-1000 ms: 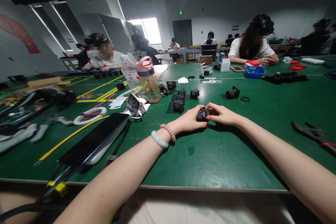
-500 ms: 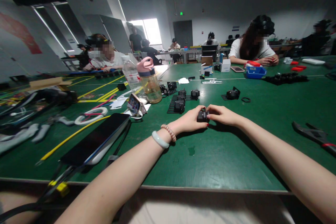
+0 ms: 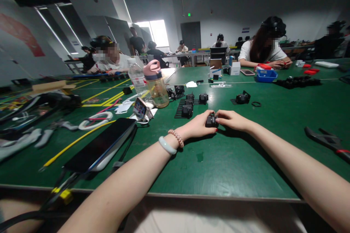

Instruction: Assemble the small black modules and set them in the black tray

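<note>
While the left hand (image 3: 198, 125) clasps it between thumb and fingers, one small black part (image 3: 211, 120) sits directly between the two hands, at the left's fingertips. Right hand (image 3: 233, 120): fingertips bent in against the part's right side — whether they pinch or merely touch, cannot be told. Nearer hand: the left, partly around it. Long axis: too small and covered to read. Beyond the left hand: a cluster of black units (image 3: 187, 110). Beyond the right: a single black unit (image 3: 242, 97), with a black ring (image 3: 256, 104) just beside — both on the green table (image 3: 232, 167).
</note>
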Demonstrator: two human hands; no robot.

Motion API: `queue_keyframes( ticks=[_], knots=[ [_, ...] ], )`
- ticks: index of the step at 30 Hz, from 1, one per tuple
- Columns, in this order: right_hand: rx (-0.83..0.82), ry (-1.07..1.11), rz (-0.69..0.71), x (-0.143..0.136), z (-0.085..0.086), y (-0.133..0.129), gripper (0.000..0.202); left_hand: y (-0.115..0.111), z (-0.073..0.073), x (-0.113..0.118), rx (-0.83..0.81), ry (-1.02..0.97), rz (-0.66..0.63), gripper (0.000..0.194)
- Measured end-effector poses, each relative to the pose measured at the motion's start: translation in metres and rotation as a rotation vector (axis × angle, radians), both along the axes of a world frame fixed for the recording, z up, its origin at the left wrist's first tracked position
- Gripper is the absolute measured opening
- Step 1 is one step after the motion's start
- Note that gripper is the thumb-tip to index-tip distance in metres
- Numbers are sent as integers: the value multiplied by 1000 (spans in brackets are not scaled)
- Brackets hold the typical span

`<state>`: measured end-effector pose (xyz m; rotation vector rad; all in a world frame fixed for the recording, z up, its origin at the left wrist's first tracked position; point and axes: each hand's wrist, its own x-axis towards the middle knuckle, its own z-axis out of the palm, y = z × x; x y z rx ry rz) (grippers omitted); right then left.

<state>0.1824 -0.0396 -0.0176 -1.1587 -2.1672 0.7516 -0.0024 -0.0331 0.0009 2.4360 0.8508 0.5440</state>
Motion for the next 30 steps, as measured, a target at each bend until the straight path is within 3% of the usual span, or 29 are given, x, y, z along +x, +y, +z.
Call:
queue_keyframes(
  ticks=[30],
  knots=[
    [-21,16,-2,1,-2,1,31,-2,1,1,-43,9,32,51]
  ],
)
